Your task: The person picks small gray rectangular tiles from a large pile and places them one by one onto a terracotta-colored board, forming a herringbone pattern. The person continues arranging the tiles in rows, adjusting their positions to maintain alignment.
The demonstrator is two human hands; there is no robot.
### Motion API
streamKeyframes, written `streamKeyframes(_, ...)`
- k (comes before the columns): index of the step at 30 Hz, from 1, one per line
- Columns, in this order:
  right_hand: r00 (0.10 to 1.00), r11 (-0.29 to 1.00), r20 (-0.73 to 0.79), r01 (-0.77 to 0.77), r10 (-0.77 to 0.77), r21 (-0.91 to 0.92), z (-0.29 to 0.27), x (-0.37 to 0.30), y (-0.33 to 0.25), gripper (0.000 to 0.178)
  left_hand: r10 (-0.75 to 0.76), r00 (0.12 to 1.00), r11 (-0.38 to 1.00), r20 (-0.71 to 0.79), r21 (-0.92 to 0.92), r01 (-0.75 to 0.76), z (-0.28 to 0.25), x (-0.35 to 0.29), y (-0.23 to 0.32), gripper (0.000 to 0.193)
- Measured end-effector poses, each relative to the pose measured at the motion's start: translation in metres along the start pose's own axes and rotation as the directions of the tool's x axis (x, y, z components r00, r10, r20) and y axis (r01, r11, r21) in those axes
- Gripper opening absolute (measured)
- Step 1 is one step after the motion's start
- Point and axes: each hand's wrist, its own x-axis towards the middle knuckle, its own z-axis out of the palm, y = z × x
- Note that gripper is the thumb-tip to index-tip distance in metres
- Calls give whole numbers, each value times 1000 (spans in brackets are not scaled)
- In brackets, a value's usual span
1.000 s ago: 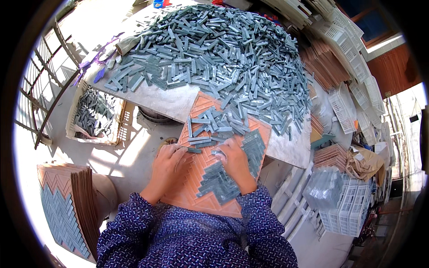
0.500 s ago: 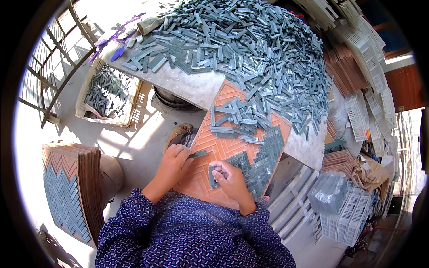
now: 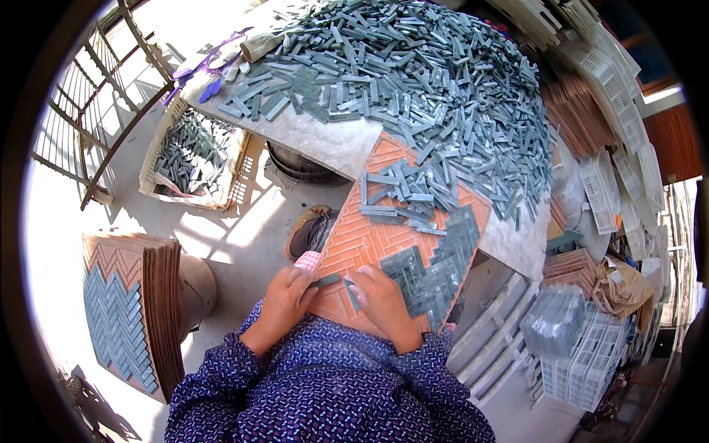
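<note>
A terracotta-orange board (image 3: 341, 247) with herringbone grooves lies sloping in front of me, its far end on the table. My left hand (image 3: 289, 297) is closed at its left edge, pinching a short dark green stone strip (image 3: 326, 281) between thumb and fingers. Close beside it, over the near part of the board, my right hand (image 3: 381, 297) curls around another strip (image 3: 352, 292), mostly covered by the fingers. To its right, laid strips (image 3: 443, 258) fill the grooves in a herringbone pattern. A small pile of loose strips (image 3: 413, 190) rests on the board's upper part.
A big heap of strips (image 3: 443, 96) covers the table (image 3: 347, 136). On the left stand a cream crate (image 3: 153, 181) of strips and a stack of boards (image 3: 162, 310). White crates (image 3: 576, 369) and more boards (image 3: 580, 118) are at the right.
My left hand has come nearer to me with its strip, and the two hands are closer together. A pink checked cloth now shows beyond the left hand. The whole view has shifted slightly.
</note>
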Motion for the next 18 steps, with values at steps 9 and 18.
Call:
streamKeyframes(9,986,979,-70,-143,154,142,-8,-12,-2,27,6,1000,1000,-26,-4,-7,11,-7,6,24)
streamKeyframes(18,966,969,-195,-130,172,211,-22,-22,2,23,16,997,997,-74,71,-11,16,2,10,20)
